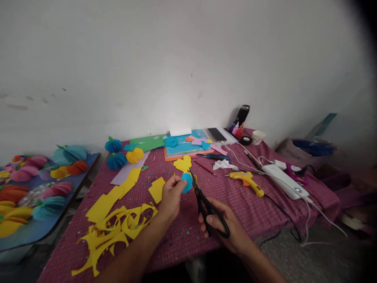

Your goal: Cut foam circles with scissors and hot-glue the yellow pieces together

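Between the thumb and fingers of my left hand (171,196) is a blue paper circle (187,183). My right hand (222,224) grips black-handled scissors (203,200), their blades pointing up beside the circle's right edge. Just beyond the circle lie several yellow paper circles (182,163) in a loose pile. Left of my left hand are a small yellow paper piece (157,189) and a heap of curved yellow paper scraps (118,228). Yellow paper strips (110,200) stretch toward a lilac sheet (125,177).
A yellow glue gun (246,182) and a white power strip (284,181) with trailing cables lie at right. Behind are a phone (217,134), a paper cup (258,136) and a black bottle (243,114). Folded paper pumpkins (115,160) stand at back left; more cover a blue board (70,192).
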`<move>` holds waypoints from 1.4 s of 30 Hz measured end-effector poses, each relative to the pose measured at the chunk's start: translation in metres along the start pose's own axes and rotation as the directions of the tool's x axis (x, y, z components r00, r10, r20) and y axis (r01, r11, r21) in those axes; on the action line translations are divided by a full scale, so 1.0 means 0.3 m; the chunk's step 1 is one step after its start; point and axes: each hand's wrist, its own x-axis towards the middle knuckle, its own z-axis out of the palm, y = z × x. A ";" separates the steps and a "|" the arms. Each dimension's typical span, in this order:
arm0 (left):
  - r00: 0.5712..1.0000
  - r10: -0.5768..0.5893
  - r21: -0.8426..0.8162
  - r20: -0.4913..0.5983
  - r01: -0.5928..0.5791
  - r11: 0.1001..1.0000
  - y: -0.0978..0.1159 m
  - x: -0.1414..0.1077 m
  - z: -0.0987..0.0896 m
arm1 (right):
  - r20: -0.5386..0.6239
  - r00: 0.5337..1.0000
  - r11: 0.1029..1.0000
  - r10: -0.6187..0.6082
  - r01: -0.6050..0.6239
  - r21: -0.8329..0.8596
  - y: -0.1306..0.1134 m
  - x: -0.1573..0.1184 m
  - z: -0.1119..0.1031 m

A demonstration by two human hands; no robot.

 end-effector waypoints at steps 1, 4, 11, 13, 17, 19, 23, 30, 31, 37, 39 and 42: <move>1.000 0.003 0.015 -0.002 -0.003 1.000 -0.001 0.000 0.001 | -0.003 1.000 1.000 -0.004 0.004 -0.010 0.001 0.002 -0.001; 1.000 0.008 0.045 0.000 -0.008 0.999 -0.003 -0.002 0.003 | -0.007 1.000 0.999 -0.015 0.014 -0.051 0.002 0.007 -0.005; 1.000 0.010 0.071 0.012 -0.010 0.997 0.004 -0.008 0.005 | -0.012 0.999 0.991 -0.052 0.050 -0.121 0.009 0.016 -0.012; 1.000 0.001 0.058 0.012 -0.002 0.998 0.004 -0.009 0.006 | -0.018 0.999 0.992 -0.046 0.043 -0.122 0.013 0.017 -0.014; 1.000 0.001 0.058 0.013 -0.002 0.998 0.002 -0.010 0.006 | -0.034 0.999 0.989 -0.043 0.038 -0.146 0.013 0.018 -0.017; 1.000 0.004 0.073 0.017 -0.005 0.997 -0.002 -0.008 0.004 | -0.043 0.998 0.987 -0.044 0.037 -0.155 0.007 0.018 -0.014; 1.000 0.008 0.103 0.026 -0.010 0.995 -0.009 -0.006 0.000 | -0.063 0.997 0.983 -0.042 0.030 -0.179 -0.013 0.017 -0.007; 0.999 -0.016 0.071 0.035 0.013 0.997 -0.010 -0.008 0.001 | -0.076 0.996 0.973 -0.056 0.038 -0.228 -0.021 0.013 -0.008; 0.999 -0.018 0.066 0.038 0.015 0.998 -0.010 -0.007 0.001 | -0.078 0.995 0.973 -0.059 0.040 -0.228 -0.019 0.012 -0.009; 0.998 -0.027 0.037 0.049 0.026 0.999 -0.010 -0.006 0.002 | -0.069 0.995 0.961 -0.078 0.057 -0.270 -0.006 0.013 -0.022; 0.998 -0.032 0.020 0.053 0.031 0.999 -0.006 -0.006 0.005 | -0.066 0.994 0.959 -0.084 0.063 -0.278 -0.003 0.014 -0.026; 0.997 -0.041 -0.004 0.062 0.041 0.999 0.003 -0.008 0.011 | -0.067 0.994 0.956 -0.092 0.069 -0.285 -0.002 0.014 -0.027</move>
